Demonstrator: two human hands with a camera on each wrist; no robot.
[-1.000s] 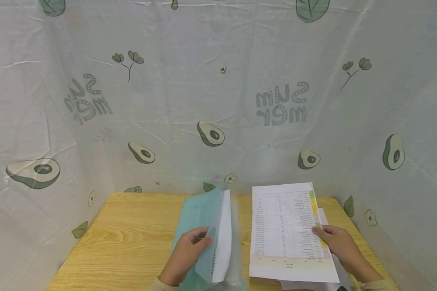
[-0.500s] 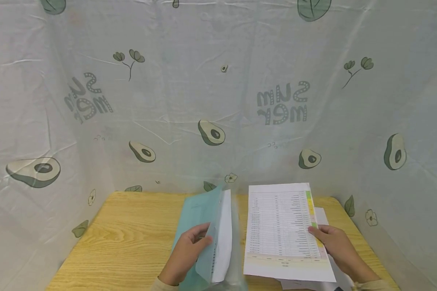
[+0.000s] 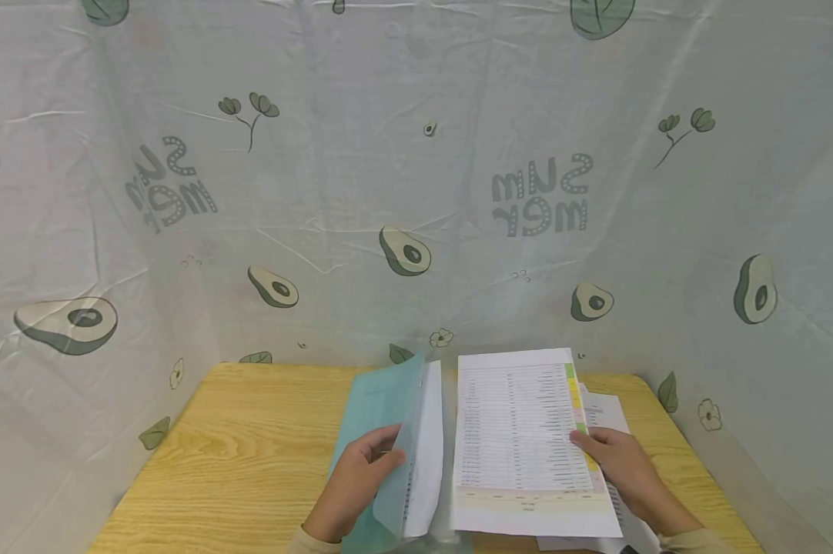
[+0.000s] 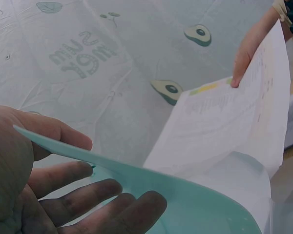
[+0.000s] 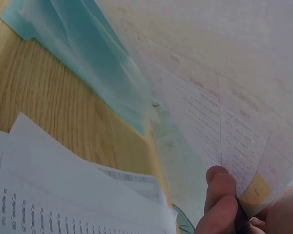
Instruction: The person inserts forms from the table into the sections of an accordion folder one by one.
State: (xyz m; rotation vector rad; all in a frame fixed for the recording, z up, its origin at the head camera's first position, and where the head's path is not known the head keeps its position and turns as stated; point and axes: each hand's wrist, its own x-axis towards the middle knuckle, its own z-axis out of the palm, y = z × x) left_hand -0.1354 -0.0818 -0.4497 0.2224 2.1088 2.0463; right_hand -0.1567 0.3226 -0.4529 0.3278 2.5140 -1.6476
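Observation:
A teal plastic folder [image 3: 371, 400] stands partly open on the table, with white papers [image 3: 426, 454] inside it. My left hand [image 3: 354, 481] holds its cover between thumb and fingers; in the left wrist view the teal cover [image 4: 185, 195] passes between them. To the right, my right hand [image 3: 620, 469] pinches the right edge of a printed table sheet [image 3: 513, 431] with a green, yellow and pink strip. The sheet is raised, its left edge close beside the folder's opening. From the right wrist view, thumb and fingers grip the sheet [image 5: 224, 97] near its yellow patch.
Loose printed papers [image 3: 607, 412] lie on the wooden table [image 3: 250, 446] under and behind the right hand. A pale curtain [image 3: 333, 177] with avocado prints hangs around the table's back and sides.
My right hand has moved left with the printed sheet, bringing it up to the folder and uncovering more of the loose papers. The left hand and folder have stayed put.

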